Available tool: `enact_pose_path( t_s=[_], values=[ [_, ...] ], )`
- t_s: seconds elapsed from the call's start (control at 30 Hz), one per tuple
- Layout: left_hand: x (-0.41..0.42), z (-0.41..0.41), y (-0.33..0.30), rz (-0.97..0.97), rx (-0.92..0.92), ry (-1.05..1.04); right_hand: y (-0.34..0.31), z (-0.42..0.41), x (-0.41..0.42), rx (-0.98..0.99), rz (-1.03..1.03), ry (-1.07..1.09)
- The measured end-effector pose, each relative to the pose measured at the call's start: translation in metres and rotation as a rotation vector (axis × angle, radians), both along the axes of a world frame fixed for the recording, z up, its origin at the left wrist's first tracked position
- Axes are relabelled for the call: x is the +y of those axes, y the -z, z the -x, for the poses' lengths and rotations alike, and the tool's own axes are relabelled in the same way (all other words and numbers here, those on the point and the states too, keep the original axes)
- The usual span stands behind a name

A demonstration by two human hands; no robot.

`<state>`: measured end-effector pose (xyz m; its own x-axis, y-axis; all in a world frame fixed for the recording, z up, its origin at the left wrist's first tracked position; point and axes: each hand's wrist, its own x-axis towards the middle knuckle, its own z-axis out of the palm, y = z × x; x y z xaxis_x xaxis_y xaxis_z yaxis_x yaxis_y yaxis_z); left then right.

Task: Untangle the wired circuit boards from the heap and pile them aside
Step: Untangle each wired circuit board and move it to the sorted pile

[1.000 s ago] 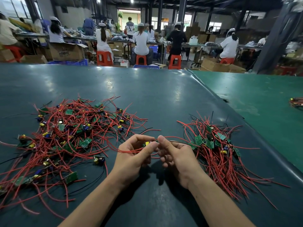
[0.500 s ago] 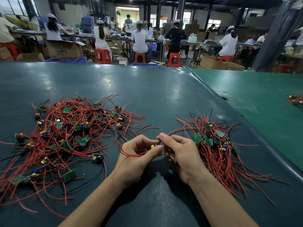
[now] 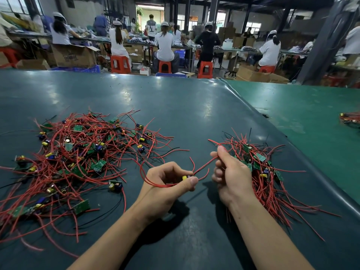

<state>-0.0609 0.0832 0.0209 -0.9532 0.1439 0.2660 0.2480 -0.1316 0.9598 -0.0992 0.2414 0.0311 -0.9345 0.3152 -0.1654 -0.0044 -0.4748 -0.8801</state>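
A tangled heap (image 3: pixel 78 158) of small green circuit boards with red and black wires lies on the left of the dark green table (image 3: pixel 175 106). A neater pile (image 3: pixel 261 172) of the same boards lies on the right. Between them my left hand (image 3: pixel 167 184) pinches one small board with a yellow part (image 3: pixel 185 177), mostly hidden under my thumb. Its red wires loop out to the left and run right. My right hand (image 3: pixel 229 172) pinches one of those red wires (image 3: pixel 204 166), raised just in front of the right pile.
A brighter green table (image 3: pixel 311 117) adjoins on the right, with another wire bundle (image 3: pixel 350 119) at its far edge. Beyond the table several people sit on red stools at workbenches among cardboard boxes. A dark pillar (image 3: pixel 323 41) stands at the back right.
My hands have come apart. The right hand has slid right and up along a red wire, drawing it taut, while the left hand keeps hold of the board.
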Motion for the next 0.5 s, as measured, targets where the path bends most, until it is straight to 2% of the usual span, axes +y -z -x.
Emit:
enact_pose_path(
  t_s=[0.13, 0.3, 0.37, 0.5],
  values=[
    [-0.004, -0.002, 0.002, 0.014, -0.007, -0.012, 0.002, 0.003, 0.004, -0.004, 0.001, 0.092],
    [-0.006, 0.003, 0.002, -0.036, 0.023, -0.099, 0.000, 0.001, 0.003, 0.074, -0.100, 0.072],
    [-0.007, 0.005, 0.002, -0.054, 0.040, -0.115, -0.002, 0.000, 0.001, 0.057, -0.151, -0.032],
    [-0.006, 0.004, 0.004, -0.015, 0.060, -0.102, 0.001, -0.012, -0.017, -0.007, -0.318, -0.402]
  ],
)
